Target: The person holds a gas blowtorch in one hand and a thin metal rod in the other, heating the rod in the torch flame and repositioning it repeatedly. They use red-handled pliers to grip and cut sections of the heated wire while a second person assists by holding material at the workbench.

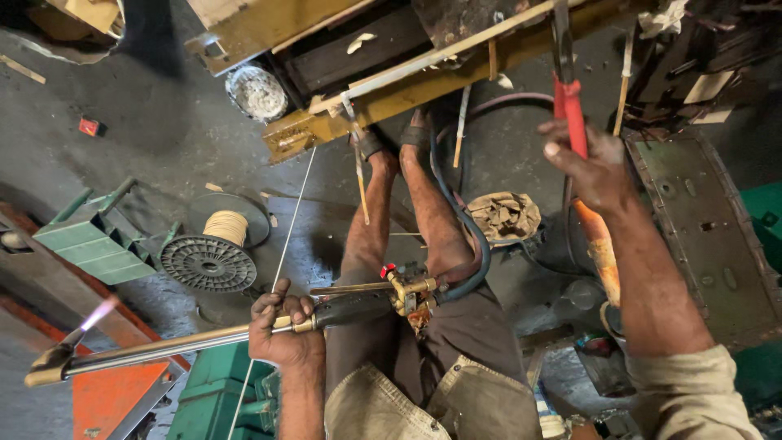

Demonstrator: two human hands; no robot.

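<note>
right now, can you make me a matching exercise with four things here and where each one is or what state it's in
Things:
1. cutting torch
2. red-handled tool
3. wire spool
4. crumpled rag

Descriptions:
A. lying on the floor beside the person's legs
B. held in the left hand, flame lit at its tip
C. gripped in the right hand, raised
D. black disc on the floor with tan wire wound on it

Pairs: 1-B, 2-C, 3-D, 4-A

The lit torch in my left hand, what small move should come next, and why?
Probably swing the torch tip toward the yellow beam: the left hand holds it with the flame burning off to the side, while the right hand grips a red handle there.
</note>
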